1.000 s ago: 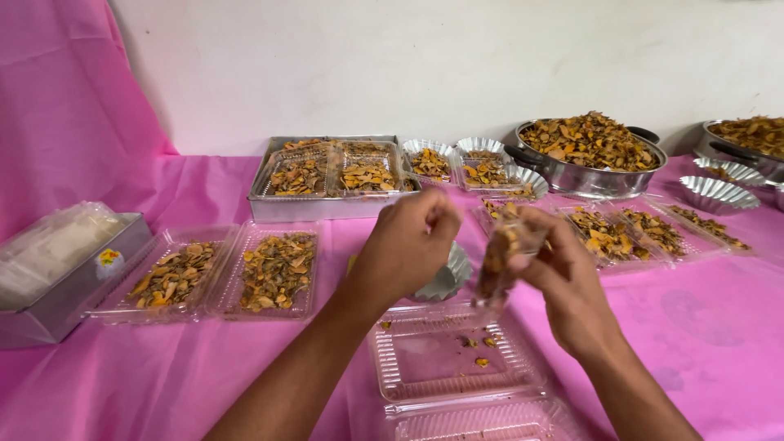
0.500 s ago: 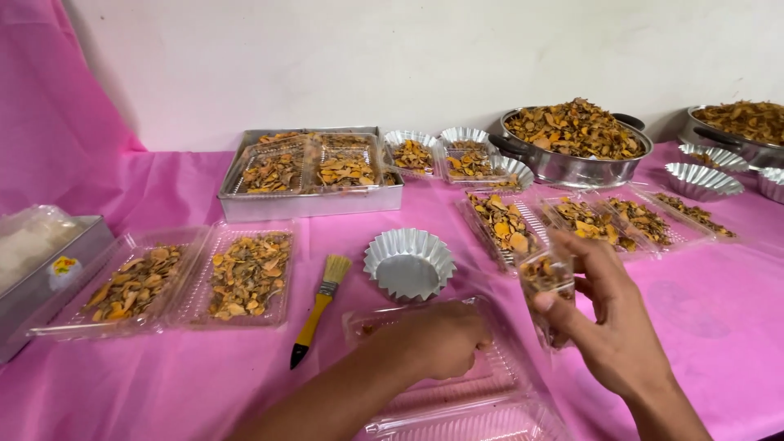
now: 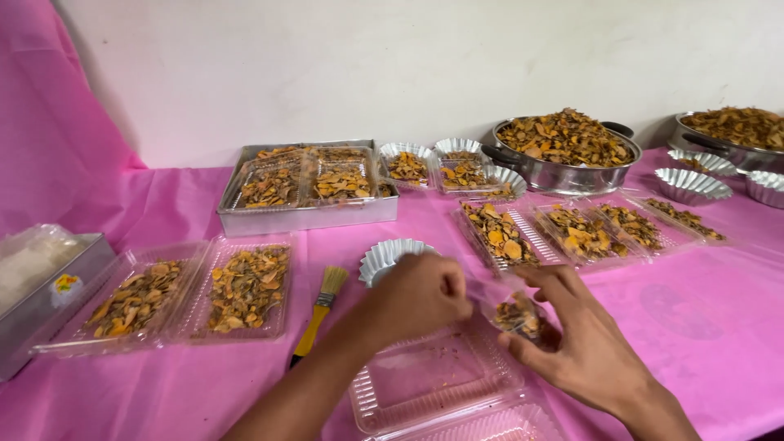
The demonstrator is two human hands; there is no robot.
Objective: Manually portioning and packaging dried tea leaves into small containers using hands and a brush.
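Lighting was bright, even, diffuse, seemingly from above; shadows were soft and faint under the trays. Mild glare showed on the steel pan (image 3: 563, 173) and clear plastic lids. Focus was decent centrally, slight softening and wide-angle stretch toward the edges. Both hands looked slightly motion-blurred.

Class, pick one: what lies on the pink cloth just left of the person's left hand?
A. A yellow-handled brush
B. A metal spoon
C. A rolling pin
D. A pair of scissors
A: a yellow-handled brush lies on the pink cloth beside the left hand.
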